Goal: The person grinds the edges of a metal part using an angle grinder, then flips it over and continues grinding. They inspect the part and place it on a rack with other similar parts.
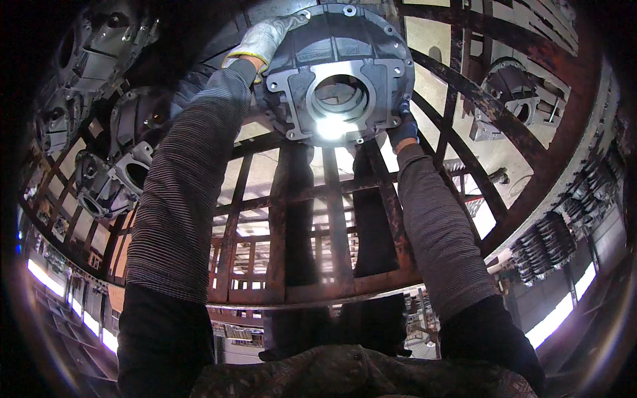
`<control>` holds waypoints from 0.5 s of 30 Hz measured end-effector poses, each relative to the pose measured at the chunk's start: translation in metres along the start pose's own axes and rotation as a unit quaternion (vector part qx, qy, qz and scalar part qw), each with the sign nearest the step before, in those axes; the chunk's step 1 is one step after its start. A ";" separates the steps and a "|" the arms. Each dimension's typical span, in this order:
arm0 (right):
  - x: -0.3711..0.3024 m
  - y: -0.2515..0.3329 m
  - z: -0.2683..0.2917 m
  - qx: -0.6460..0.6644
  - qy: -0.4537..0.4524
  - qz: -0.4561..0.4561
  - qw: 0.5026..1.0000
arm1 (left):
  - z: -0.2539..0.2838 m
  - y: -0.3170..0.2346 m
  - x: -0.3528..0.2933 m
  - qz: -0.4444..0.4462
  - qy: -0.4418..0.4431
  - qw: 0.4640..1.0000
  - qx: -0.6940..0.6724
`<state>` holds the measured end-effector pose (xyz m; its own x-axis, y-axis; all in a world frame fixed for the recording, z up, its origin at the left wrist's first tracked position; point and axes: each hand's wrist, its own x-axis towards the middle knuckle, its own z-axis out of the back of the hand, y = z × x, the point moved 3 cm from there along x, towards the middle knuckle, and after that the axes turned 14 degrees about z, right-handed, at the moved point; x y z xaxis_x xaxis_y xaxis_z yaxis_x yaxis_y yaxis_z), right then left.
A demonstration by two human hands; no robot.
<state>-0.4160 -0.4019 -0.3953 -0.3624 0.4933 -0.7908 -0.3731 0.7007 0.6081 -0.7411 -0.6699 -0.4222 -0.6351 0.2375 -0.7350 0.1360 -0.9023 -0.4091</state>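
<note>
A large grey cast metal housing is between my hands at the top of the head view. It has a wide round flange with bolt holes and a bright machined face around a round bore. My left hand, in a pale grey glove with a yellow-edged cuff, grips the housing's upper left rim. Low on its right side is my right hand, in a dark blue glove, holding the edge. Most of the right fingers are hidden behind the casting. Light glares off the lower lip of the bore.
Rusty metal bars form a frame beneath and around the housing. Several similar castings sit at the left, and another casting lies at the right beyond the bars. Stacked dark ribbed parts stand at the lower right.
</note>
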 end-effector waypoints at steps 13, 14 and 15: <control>0.045 0.042 0.005 -0.205 0.014 0.183 0.961 | 0.001 0.060 -0.098 0.098 -0.127 0.961 -0.223; 0.049 0.048 -0.008 -0.257 0.066 0.271 0.925 | -0.021 0.066 -0.099 0.189 -0.027 0.893 -0.407; 0.054 0.045 -0.013 -0.191 0.074 0.194 0.959 | -0.047 0.070 -0.103 0.298 0.066 0.725 -0.618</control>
<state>-0.4637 -0.3504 -0.4101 -0.6445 0.5803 -0.4979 -0.4602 0.2257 0.8587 -0.6310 -0.7408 -0.4006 -0.1171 0.0443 -0.9921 0.9850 0.1327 -0.1104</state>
